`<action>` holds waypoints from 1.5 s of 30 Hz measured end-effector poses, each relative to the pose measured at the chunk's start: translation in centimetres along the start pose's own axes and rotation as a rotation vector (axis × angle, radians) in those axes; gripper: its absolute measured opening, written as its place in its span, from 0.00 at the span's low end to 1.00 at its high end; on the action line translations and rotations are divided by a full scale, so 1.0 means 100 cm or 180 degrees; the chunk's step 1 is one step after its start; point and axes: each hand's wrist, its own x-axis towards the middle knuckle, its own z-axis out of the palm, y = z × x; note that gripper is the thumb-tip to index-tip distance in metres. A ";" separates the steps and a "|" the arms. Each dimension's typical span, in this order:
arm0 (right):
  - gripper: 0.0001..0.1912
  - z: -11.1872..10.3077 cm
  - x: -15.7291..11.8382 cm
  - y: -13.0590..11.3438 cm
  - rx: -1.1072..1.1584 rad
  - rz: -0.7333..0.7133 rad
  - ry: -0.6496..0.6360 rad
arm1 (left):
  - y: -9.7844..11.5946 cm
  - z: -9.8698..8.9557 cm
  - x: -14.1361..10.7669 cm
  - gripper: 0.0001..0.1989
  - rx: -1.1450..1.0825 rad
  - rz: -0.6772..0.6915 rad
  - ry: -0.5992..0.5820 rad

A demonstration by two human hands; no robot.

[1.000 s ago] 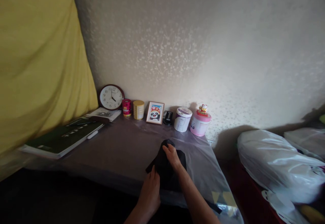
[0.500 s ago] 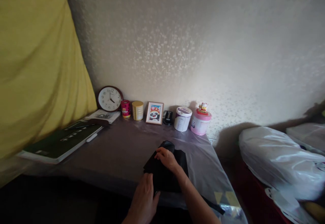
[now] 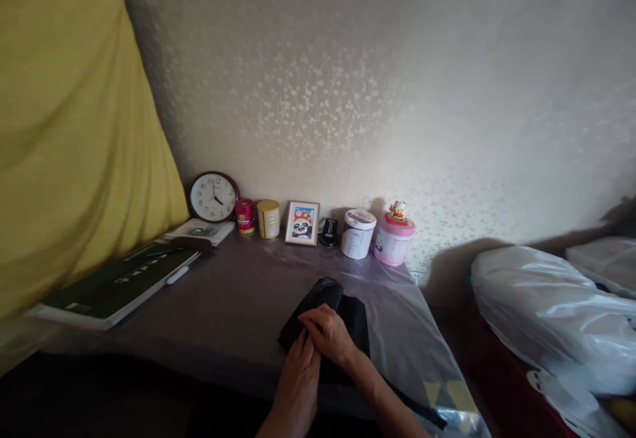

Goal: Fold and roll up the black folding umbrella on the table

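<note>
On the table, a folded piece of black fabric (image 3: 355, 319) lies in front of me. A dark strip, like a strap, runs from it toward the table's near right corner. My left hand (image 3: 301, 375) rests on its near left part with the fingers stretched out and lying flat. Just above, my right hand (image 3: 328, 335) lies across the fabric, its fingers loosely bent and pointing left. The right fingers touch or overlap the left fingertips. Beneath both hands, part of the fabric is hidden.
Along the wall stand a clock (image 3: 213, 197), a red can (image 3: 245, 217), a yellow-lidded can (image 3: 269, 220), a panda picture (image 3: 302, 223), a small black device (image 3: 328, 232), a white tub (image 3: 358, 234) and a pink tub (image 3: 393, 242). A green book (image 3: 124, 282) lies left. White plastic bags (image 3: 551, 312) are right.
My left hand has moved up and right onto the fabric. The right hand has come slightly down toward it, and the two now meet.
</note>
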 end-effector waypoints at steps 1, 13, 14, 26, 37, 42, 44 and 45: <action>0.13 -0.001 -0.003 0.001 -0.0019 -0.0135 0.0088 | -0.002 0.004 -0.001 0.30 -0.0063 0.0045 0.0086; 0.16 0.002 0.030 0.078 -0.0536 -0.0297 0.0371 | 0.004 0.018 -0.007 0.45 0.0114 -0.0372 -0.0001; 0.16 0.001 0.035 0.082 -0.0554 -0.0226 0.0337 | 0.004 0.016 -0.006 0.45 0.0084 -0.0399 -0.0055; 0.15 -0.027 0.029 0.091 -0.1009 0.1028 0.0709 | 0.010 -0.009 -0.002 0.43 -0.0289 -0.0547 -0.0362; 0.21 -0.052 -0.068 0.088 0.0298 0.2229 0.0912 | 0.007 -0.025 -0.006 0.41 -0.0672 -0.0448 -0.0289; 0.23 -0.043 -0.063 0.066 0.0300 0.2167 0.1129 | 0.005 -0.022 -0.007 0.43 -0.0797 -0.0437 -0.0289; 0.23 -0.039 -0.059 0.062 0.0316 0.2212 0.1218 | 0.005 -0.023 -0.008 0.44 -0.0842 -0.0462 -0.0329; 0.23 -0.038 -0.057 0.060 0.0350 0.2216 0.1253 | 0.005 -0.023 -0.008 0.44 -0.0871 -0.0482 -0.0350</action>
